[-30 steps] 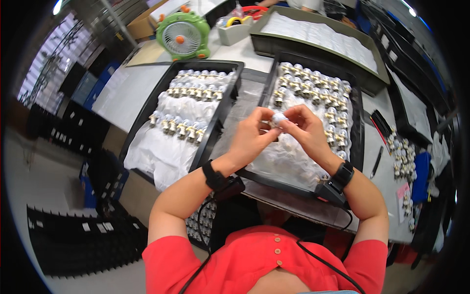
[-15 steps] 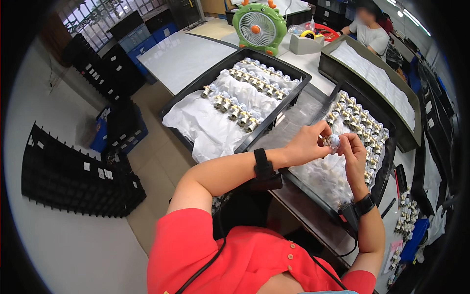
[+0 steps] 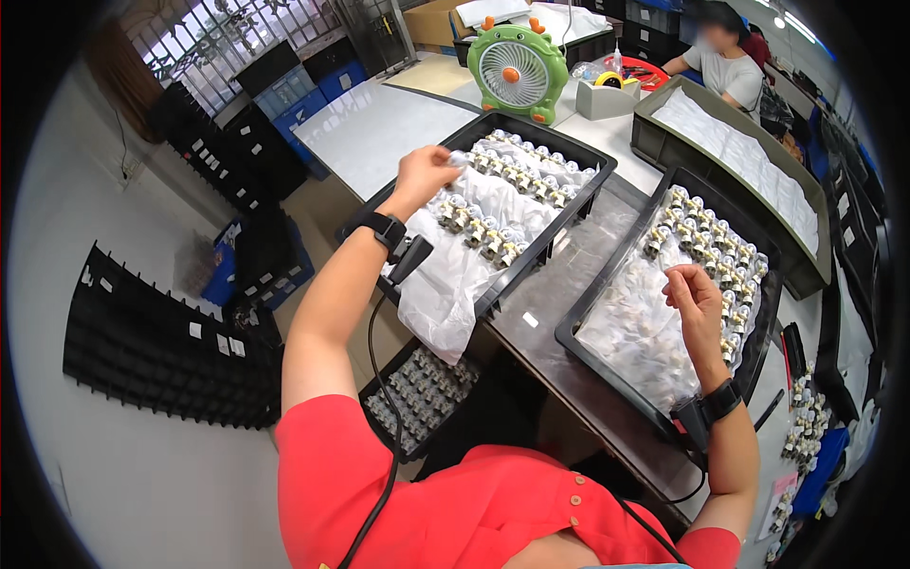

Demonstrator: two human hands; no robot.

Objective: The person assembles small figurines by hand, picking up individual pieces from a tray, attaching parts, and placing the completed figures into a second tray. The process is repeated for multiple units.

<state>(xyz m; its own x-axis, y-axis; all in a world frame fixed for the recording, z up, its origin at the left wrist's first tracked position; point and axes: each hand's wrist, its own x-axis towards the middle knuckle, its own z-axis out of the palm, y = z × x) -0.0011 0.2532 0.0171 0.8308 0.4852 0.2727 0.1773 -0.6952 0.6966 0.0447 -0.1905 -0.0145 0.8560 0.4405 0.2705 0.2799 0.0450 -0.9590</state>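
My left hand [image 3: 425, 178] pinches a small figurine [image 3: 457, 159] by the far left end of a row in the left black tray [image 3: 493, 299]. Only its shiny, pale round top shows past my fingers; whether it touches the lining is hard to tell. Several like figurines [image 3: 488, 235], with glossy pale heads, gold-white bodies and dark bases, stand there between folds of white paper [image 3: 441, 294]. My right hand [image 3: 697, 308] hovers over the right black tray [image 3: 607, 365], fingers curled together and nothing visible in them. Rows of figurines [image 3: 725, 251] fill that tray's far and right parts, beside white wrapping.
A green fan [image 3: 517, 74] stands behind the left tray. An olive tray [image 3: 815, 251] lined with white sits at the far right, near a seated person [image 3: 725, 66]. Below the table edge is another filled tray [image 3: 422, 394]. Loose figurines [image 3: 806, 422] lie at the right.
My left hand has carried the figurine from beside my right hand over to the left tray. My right hand has let go of it and stays above the right tray. The view has shifted slightly.
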